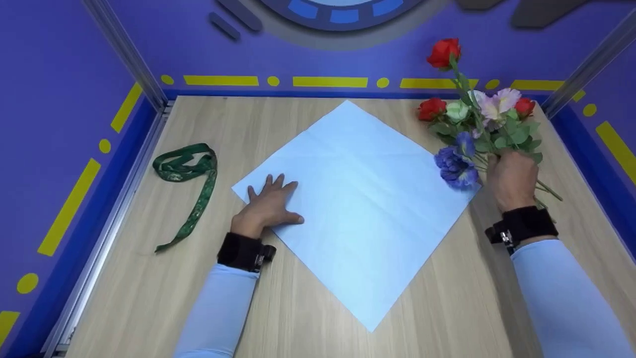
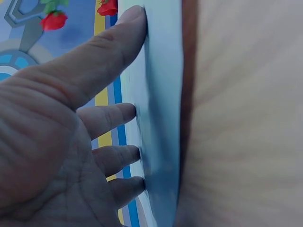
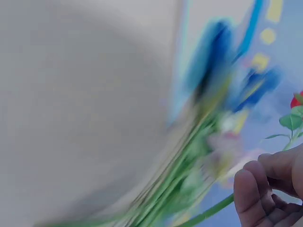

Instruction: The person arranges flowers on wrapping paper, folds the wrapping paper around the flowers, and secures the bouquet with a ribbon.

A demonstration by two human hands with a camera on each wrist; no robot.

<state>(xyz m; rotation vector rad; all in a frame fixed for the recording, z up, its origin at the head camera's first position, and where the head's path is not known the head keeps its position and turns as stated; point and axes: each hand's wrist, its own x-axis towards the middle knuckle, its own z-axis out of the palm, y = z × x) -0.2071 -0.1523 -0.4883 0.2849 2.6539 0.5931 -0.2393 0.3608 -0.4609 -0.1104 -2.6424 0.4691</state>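
A light blue square sheet of paper lies on the table, turned like a diamond. My left hand rests on its left corner with the fingers spread; in the left wrist view the fingertips press on the sheet. At the sheet's right corner is a bunch of artificial flowers, with a blue flower, a pink flower and several roses. My right hand pinches a green stem there, and a red rose stands up above the others. The bunch is blurred in the right wrist view.
A green patterned ribbon, loosely looped with one tail, lies left of the paper on the wooden table. Blue panels with yellow marks enclose the back and sides.
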